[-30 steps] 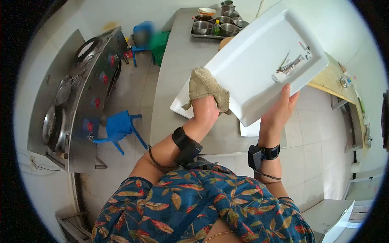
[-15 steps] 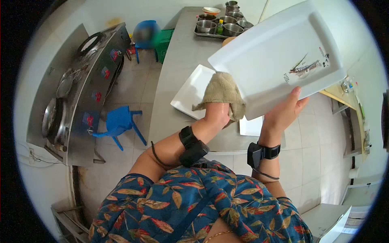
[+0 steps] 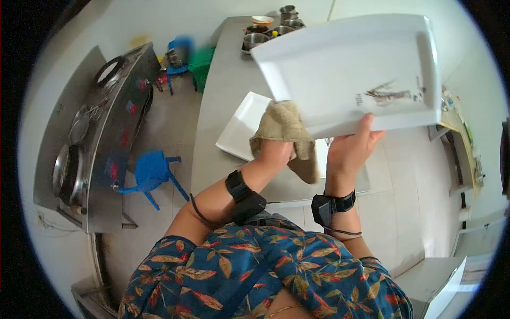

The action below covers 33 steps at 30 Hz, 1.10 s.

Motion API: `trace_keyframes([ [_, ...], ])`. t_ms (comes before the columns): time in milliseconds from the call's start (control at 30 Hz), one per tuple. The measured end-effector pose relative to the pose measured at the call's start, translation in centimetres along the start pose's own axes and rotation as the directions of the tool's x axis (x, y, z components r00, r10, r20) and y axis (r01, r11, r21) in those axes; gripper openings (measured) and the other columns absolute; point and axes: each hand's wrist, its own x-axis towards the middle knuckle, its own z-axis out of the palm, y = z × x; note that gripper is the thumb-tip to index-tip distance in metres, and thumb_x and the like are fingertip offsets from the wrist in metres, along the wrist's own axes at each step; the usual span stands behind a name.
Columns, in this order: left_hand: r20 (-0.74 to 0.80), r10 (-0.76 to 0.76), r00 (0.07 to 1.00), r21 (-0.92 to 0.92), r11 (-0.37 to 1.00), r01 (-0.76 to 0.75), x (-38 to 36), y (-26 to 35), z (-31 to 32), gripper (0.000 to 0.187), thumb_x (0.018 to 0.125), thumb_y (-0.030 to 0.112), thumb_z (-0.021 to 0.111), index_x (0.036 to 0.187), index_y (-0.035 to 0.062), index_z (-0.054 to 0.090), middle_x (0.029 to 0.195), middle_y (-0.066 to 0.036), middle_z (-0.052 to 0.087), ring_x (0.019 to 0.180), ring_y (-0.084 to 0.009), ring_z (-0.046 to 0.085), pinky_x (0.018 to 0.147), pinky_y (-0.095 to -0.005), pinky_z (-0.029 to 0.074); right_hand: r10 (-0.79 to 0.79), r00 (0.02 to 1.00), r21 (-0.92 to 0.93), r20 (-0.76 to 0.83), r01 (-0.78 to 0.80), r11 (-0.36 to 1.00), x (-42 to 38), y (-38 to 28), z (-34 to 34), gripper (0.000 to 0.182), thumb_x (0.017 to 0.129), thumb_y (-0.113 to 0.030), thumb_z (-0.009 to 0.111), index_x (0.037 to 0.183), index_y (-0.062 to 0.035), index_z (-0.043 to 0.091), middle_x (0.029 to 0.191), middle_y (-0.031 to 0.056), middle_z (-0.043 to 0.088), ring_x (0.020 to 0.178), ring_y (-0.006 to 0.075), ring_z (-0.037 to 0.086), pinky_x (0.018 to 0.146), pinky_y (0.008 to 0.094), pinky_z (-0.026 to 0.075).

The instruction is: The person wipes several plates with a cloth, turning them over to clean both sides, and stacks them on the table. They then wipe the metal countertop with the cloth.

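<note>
A large white rectangular plate [image 3: 329, 74] with a dark printed motif is held up tilted over the table. My right hand [image 3: 348, 151] grips its near edge, thumb on the upper face and the other fingers mostly hidden behind. A beige cloth [image 3: 281, 122] is draped over my left hand [image 3: 275, 154] and covers its fingers. Through the cloth, that hand meets the plate's lower left corner. Below and to the left, a second white plate [image 3: 236, 130] lies on the steel table [image 3: 220, 80]. Part of another white item [image 3: 322, 155] shows under the held plate.
Steel pots [image 3: 256, 41] stand at the table's far end beside stacked bowls [image 3: 262, 21]. On the left are a stove counter [image 3: 114, 122] with woks, a blue stool [image 3: 151, 170] and a green crate [image 3: 201, 66]. A shelf [image 3: 462, 138] runs along the right wall.
The large plate has swung to a more level angle and its left corner sits farther left. The cloth hangs lower beside my left wrist. The whole view has shifted slightly.
</note>
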Motion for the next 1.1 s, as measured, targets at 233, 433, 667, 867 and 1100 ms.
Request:
trace_keyframes([
  [233, -0.075, -0.100, 0.992, 0.033, 0.994, 0.103, 2.5, 4.0, -5.0, 0.030, 0.089, 0.032, 0.049, 0.101, 0.0037, 0.047, 0.089, -0.003, 0.051, 0.082, -0.0121, 0.049, 0.071, -0.0277, 0.044, -0.119, 0.993, -0.115, -0.017, 0.116, 0.987, 5.4, -5.3, -5.2, 0.049, 0.087, -0.008, 0.050, 0.130, -0.0045, 0.027, 0.117, 0.0116, 0.047, 0.103, 0.0197, 0.051, 0.084, 0.0282, 0.043],
  [433, 0.410, 0.281, 0.868, 0.819, 0.306, -0.486, 6.6, 5.4, -9.7, 0.024, 0.086, 0.024, 0.054, 0.095, 0.0019, 0.055, 0.086, -0.008, 0.054, 0.083, -0.0152, 0.051, 0.072, -0.0309, 0.042, 0.257, 0.872, -0.453, 0.417, -0.046, 0.890, 8.2, -6.2, -8.9, 0.055, 0.084, -0.010, 0.054, 0.133, -0.0023, 0.028, 0.121, 0.0125, 0.045, 0.105, 0.0188, 0.050, 0.085, 0.0281, 0.043],
  [667, -0.118, 0.053, 0.992, -0.165, 0.984, -0.073, 6.2, 3.1, -6.5, 0.028, 0.085, 0.020, 0.058, 0.107, 0.0038, 0.053, 0.100, -0.004, 0.055, 0.091, -0.0158, 0.053, 0.081, -0.0287, 0.044, 0.187, 0.977, -0.323, 0.102, -0.146, 0.935, 5.2, -3.9, -8.5, 0.035, 0.085, -0.014, 0.055, 0.116, -0.0023, 0.045, 0.107, 0.0069, 0.054, 0.099, 0.0151, 0.051, 0.087, 0.0283, 0.039],
  [867, -0.315, -0.163, 0.935, -0.433, 0.901, 0.011, 6.7, 3.6, -3.1, 0.030, 0.085, 0.021, 0.058, 0.111, 0.0076, 0.051, 0.101, -0.001, 0.054, 0.092, -0.0129, 0.052, 0.079, -0.0283, 0.045, -0.008, 1.000, -0.334, 0.020, 0.014, 0.943, 2.7, -4.7, -6.8, 0.033, 0.085, -0.014, 0.054, 0.115, -0.0040, 0.045, 0.105, 0.0064, 0.054, 0.096, 0.0153, 0.051, 0.086, 0.0296, 0.040],
  [1100, -0.168, -0.206, 0.964, -0.538, 0.839, 0.085, 7.4, 3.8, -2.9, 0.020, 0.084, 0.021, 0.057, 0.102, 0.0109, 0.052, 0.090, 0.003, 0.050, 0.080, -0.0105, 0.049, 0.070, -0.0266, 0.045, -0.111, 0.993, -0.355, 0.027, 0.113, 0.928, 1.9, -5.9, -5.2, 0.031, 0.085, -0.008, 0.053, 0.114, -0.0020, 0.043, 0.104, 0.0077, 0.052, 0.095, 0.0157, 0.051, 0.084, 0.0297, 0.040],
])
